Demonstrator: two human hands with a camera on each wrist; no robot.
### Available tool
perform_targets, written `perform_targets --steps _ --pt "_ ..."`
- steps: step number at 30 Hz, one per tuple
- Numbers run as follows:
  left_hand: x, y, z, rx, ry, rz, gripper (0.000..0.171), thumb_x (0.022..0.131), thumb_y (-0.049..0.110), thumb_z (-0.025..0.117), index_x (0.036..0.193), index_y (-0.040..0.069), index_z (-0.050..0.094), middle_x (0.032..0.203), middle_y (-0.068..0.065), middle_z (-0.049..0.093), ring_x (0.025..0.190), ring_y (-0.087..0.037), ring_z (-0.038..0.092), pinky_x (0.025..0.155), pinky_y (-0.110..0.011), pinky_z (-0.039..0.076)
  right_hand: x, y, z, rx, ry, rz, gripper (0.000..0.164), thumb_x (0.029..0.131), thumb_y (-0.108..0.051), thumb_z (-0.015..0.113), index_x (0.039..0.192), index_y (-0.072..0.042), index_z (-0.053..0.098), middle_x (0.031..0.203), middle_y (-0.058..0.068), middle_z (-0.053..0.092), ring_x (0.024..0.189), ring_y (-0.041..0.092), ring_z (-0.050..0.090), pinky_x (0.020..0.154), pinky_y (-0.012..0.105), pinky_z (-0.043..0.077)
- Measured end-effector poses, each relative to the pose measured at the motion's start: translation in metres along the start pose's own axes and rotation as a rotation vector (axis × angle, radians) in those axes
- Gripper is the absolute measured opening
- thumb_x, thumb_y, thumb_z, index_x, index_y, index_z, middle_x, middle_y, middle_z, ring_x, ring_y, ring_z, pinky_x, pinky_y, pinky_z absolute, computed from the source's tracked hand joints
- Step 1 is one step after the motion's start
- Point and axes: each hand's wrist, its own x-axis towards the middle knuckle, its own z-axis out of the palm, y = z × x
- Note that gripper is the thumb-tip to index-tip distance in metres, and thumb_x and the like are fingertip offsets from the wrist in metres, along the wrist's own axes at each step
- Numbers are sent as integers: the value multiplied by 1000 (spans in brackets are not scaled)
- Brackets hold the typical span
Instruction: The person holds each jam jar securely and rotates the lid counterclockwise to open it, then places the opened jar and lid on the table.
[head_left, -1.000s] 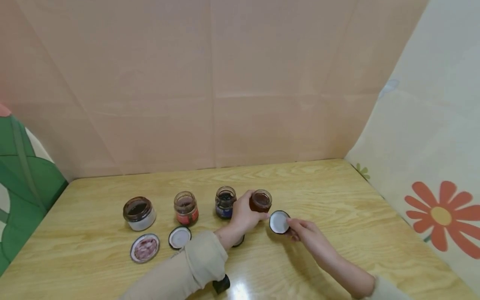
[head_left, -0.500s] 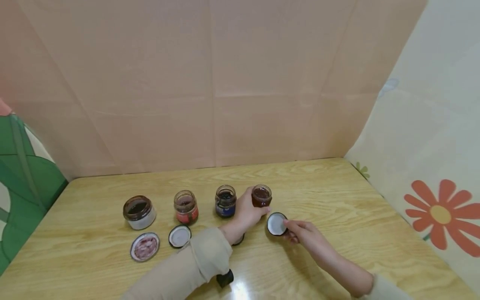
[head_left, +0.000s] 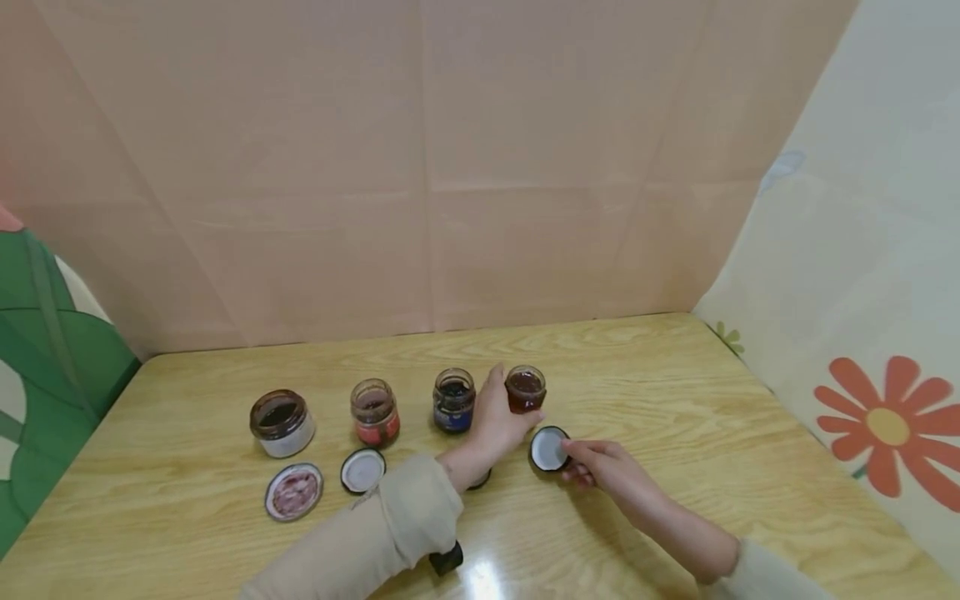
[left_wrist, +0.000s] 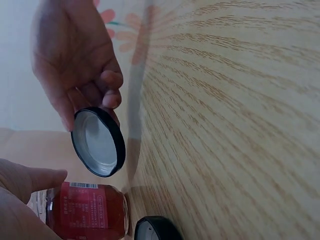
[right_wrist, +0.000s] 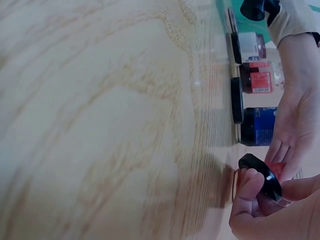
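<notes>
My left hand [head_left: 495, 427] grips an uncovered glass jar [head_left: 527, 393] of dark red jam, thumb in front and fingers behind. In the left wrist view its red label [left_wrist: 87, 206] shows, and the jar stands upright on the table. Just in front of the jar, my right hand [head_left: 615, 473] pinches a black-rimmed jar lid [head_left: 548, 450] by its edge, tilted above the tabletop with the white inside facing up. The lid and the jar are apart. Seen from the right wrist, the lid's black outer side [right_wrist: 264, 176] is turned toward the camera.
Left of the held jar stand uncovered jars: one blue-labelled [head_left: 453, 404], one red-labelled [head_left: 375, 414] and a wide white-labelled one [head_left: 282, 425]. Before them lie a jam-smeared lid [head_left: 294, 492], a white-lined lid [head_left: 363, 472] and another lid [head_left: 480, 480], partly hidden by my left arm.
The left hand has moved the jam jar slightly away from me and set it upright. The right hand has drawn the lid a little to the left and toward me.
</notes>
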Motion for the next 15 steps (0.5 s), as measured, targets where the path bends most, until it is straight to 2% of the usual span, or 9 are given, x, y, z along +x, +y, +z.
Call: perform_targets --steps 8,15 --pt "-8 6 -8 21 -43 69 91 76 16 80 146 -4 26 146 -26 37 134 -39 38 111 -47 32 2 1 3 -9 -4 5 36 98 -22 50 103 11 61 72 -3 62 70 7 56 65 21 47" --pt "-18 8 -14 42 -47 170 89 80 18 76 147 -4 22 147 -26 35 134 -39 39 111 -48 32 4 3 2 -43 7 21 40 99 -20 49 108 18 59 73 -2 64 71 8 60 66 23 49"
